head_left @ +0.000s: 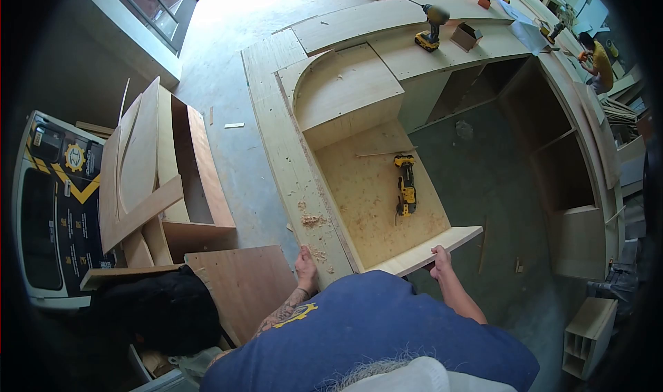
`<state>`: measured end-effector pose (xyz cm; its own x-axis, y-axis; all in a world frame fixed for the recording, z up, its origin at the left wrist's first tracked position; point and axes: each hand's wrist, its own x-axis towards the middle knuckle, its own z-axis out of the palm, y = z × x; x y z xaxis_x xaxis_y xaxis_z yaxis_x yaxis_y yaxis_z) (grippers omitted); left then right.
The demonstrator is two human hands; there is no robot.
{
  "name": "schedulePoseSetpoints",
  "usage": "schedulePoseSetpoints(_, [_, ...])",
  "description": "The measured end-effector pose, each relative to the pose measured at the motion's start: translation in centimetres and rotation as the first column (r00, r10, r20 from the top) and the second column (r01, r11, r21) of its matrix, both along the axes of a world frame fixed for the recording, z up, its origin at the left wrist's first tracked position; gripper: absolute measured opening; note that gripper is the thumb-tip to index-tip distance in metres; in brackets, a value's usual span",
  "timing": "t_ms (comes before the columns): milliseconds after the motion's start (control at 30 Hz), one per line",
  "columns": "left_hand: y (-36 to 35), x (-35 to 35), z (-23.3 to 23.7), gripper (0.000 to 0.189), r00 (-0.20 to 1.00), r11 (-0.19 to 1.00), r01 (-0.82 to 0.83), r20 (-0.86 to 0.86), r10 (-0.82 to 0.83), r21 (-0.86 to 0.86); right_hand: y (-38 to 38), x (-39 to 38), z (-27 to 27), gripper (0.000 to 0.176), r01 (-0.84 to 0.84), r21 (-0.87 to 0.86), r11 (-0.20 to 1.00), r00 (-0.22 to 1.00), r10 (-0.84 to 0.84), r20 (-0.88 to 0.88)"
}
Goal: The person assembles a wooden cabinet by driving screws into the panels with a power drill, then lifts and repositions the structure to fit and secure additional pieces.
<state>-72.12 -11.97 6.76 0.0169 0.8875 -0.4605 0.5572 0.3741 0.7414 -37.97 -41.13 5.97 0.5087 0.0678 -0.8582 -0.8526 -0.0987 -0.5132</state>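
My left hand (306, 268) is closed at the outer edge of a long plywood counter (269, 119), near a small heap of wood shavings (313, 221). My right hand (440, 262) grips the edge of an upright plywood panel (456, 239) at the near end of the counter's lower shelf (359, 192). On that shelf lies a yellow and black cordless power tool (407, 185), with a thin wood strip (383, 153) beyond it. A curved plywood box section (352, 88) stands at the shelf's far end.
A cordless drill (432, 27) and a small open box (467, 36) stand on the far countertop. Left are a leaning plywood cabinet (166, 164), a loose board (242, 281) and a van (55, 206). Another person (599, 64) works at far right. Scraps lie on the floor.
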Motion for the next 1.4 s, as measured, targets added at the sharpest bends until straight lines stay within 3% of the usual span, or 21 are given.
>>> schedulePoseSetpoints(233, [-0.4, 1.8, 5.2, 0.072, 0.994, 0.993, -0.041, 0.092, 0.051, -0.108, 0.8, 0.4, -0.1, 0.048, -0.009, 0.048, 0.999, 1.0, 0.01, -0.023])
schedulePoseSetpoints(300, [0.0, 0.6, 2.0, 0.072, 0.993, 0.99, -0.02, 0.115, 0.037, -0.141, 0.8, 0.2, -1.7, 0.047, 0.008, 0.023, 1.0, 1.0, -0.008, -0.007])
schedulePoseSetpoints(433, [0.1, 0.5, 0.8, 0.073, 0.926, 0.936, -0.069, 0.328, 0.189, -0.344, 1.5, 0.4, -0.6, 0.054, -0.008, 0.018, 1.0, 1.0, 0.008, 0.009])
schedulePoseSetpoints(500, [-0.4, 0.0, 1.1, 0.073, 0.893, 0.907, -0.069, 0.379, 0.242, -0.416, 0.4, 0.9, -3.1, 0.055, -0.022, 0.003, 1.0, 1.0, 0.022, -0.022])
schedulePoseSetpoints(600, [0.1, 0.0, 1.6, 0.074, 0.914, 0.908, -0.02, 0.359, 0.186, -0.419, 0.7, 0.7, -2.1, 0.053, -0.02, 0.036, 0.999, 1.0, 0.019, 0.016])
schedulePoseSetpoints(633, [0.3, -0.6, -0.7, 0.073, 0.903, 0.926, 0.061, 0.416, 0.109, -0.373, 1.1, -0.2, 0.1, 0.053, -0.038, 0.023, 0.999, 0.999, 0.038, 0.014])
schedulePoseSetpoints(667, [0.9, -1.4, -2.3, 0.072, 0.885, 0.936, 0.136, 0.464, 0.033, -0.325, 2.0, -1.0, 1.9, 0.058, 0.037, 0.015, 0.999, 0.999, -0.037, 0.04])
schedulePoseSetpoints(700, [1.0, -2.2, -2.6, 0.072, 0.889, 0.931, 0.111, 0.453, 0.064, -0.348, 2.5, -2.3, 2.7, 0.064, 0.11, 0.0, 0.994, 0.992, -0.109, 0.063])
schedulePoseSetpoints(767, [1.9, -3.2, -3.5, 0.065, 0.882, 0.862, 0.306, 0.461, -0.097, -0.405, 3.6, -5.1, 2.5, 0.074, 0.124, -0.044, 0.991, 0.982, -0.116, 0.148])
schedulePoseSetpoints(800, [2.4, -4.1, -5.9, 0.064, 0.856, 0.862, 0.417, 0.444, -0.265, -0.289, 4.1, -7.2, 2.7, 0.076, 0.148, -0.163, 0.975, 0.967, -0.109, 0.229])
schedulePoseSetpoints(867, [3.8, -5.0, -2.9, 0.066, 0.816, 0.79, 0.51, 0.481, -0.32, -0.34, 6.5, -11.7, 4.6, 0.087, 0.189, -0.312, 0.931, 0.945, -0.086, 0.315])
schedulePoseSetpoints(967, [6.1, -5.4, -0.7, 0.071, 0.715, 0.651, 0.666, 0.561, -0.418, -0.364, 9.3, -17.1, 1.1, 0.084, 0.166, -0.446, 0.88, 0.971, -0.067, 0.229])
schedulePoseSetpoints(1033, [7.9, -5.1, 0.4, 0.072, 0.596, 0.521, 0.797, 0.532, -0.602, -0.304, 10.6, -18.8, -0.2, 0.079, 0.203, -0.527, 0.825, 0.958, -0.055, 0.283])
schedulePoseSetpoints(1100, [8.7, -4.9, -2.5, 0.073, 0.541, 0.505, 0.83, 0.568, -0.62, -0.239, 12.3, -19.3, -0.2, 0.074, 0.25, -0.584, 0.772, 0.942, -0.055, 0.33])
schedulePoseSetpoints(1167, [9.8, -4.6, -3.4, 0.074, 0.41, 0.332, 0.912, 0.532, -0.741, -0.241, 12.9, -19.2, 1.3, 0.064, 0.179, -0.718, 0.673, 0.963, 0.03, 0.269])
schedulePoseSetpoints(1200, [10.2, -4.4, -2.8, 0.074, 0.386, 0.307, 0.923, 0.521, -0.761, -0.234, 14.8, -19.9, 4.1, 0.061, 0.18, -0.731, 0.658, 0.967, 0.017, 0.254])
schedulePoseSetpoints(1333, [9.9, -4.5, -2.8, 0.069, 0.426, 0.352, 0.904, 0.592, -0.685, -0.243, 14.6, -20.0, 3.5, 0.06, 0.214, -0.752, 0.624, 0.967, -0.024, 0.255])
schedulePoseSetpoints(1400, [10.5, -4.2, -1.9, 0.068, 0.384, 0.291, 0.923, 0.59, -0.71, -0.25, 14.8, -20.2, 4.0, 0.061, 0.202, -0.745, 0.635, 0.96, 0.022, 0.279])
